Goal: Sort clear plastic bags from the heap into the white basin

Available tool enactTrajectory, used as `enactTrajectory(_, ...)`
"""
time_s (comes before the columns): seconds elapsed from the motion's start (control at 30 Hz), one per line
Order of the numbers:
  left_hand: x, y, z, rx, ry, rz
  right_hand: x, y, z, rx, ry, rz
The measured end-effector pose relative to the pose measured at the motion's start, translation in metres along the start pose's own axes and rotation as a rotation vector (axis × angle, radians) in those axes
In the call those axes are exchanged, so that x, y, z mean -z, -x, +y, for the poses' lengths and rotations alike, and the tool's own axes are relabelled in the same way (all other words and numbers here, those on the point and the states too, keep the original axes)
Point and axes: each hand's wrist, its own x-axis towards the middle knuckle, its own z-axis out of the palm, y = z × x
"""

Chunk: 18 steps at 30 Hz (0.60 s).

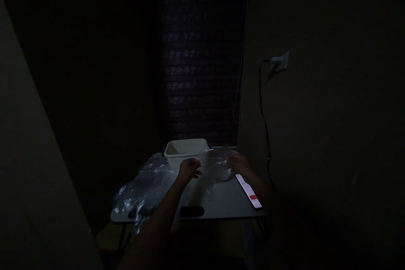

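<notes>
A clear plastic bag is stretched between my two hands above the small table. My left hand pinches its left side, fingers closed. On the other side my right hand grips the bag's right edge, its fingers partly hidden in the dim light. Behind my left hand stands a white plastic basin. More crumpled clear plastic lies in a heap to the left and hangs over the table's front edge.
A lit phone lies at the table's right side, beneath my right forearm. A black cable runs down the right wall from a plug. Behind the table hangs a dark window blind with a looped cord. The room is very dark.
</notes>
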Motion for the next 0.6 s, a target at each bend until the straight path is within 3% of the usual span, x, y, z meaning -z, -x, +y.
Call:
enactTrajectory(0.2,0.004,0.000,0.022,-0.266,0.082,0.103,0.011,0.017,-0.023,0.157,-0.261,-0.042)
enactTrajectory(0.33,0.013,0.007,0.029,-0.377,0.031,0.045,0.023,0.028,-0.029,0.181,-0.300,-0.126)
enactTrajectory(0.43,0.018,0.013,0.020,-0.333,-0.060,-0.060,0.031,0.031,-0.021,0.110,-0.253,-0.213)
enactTrajectory(0.6,0.018,0.017,-0.018,-0.170,-0.291,-0.257,0.034,0.029,0.016,-0.025,-0.046,-0.385)
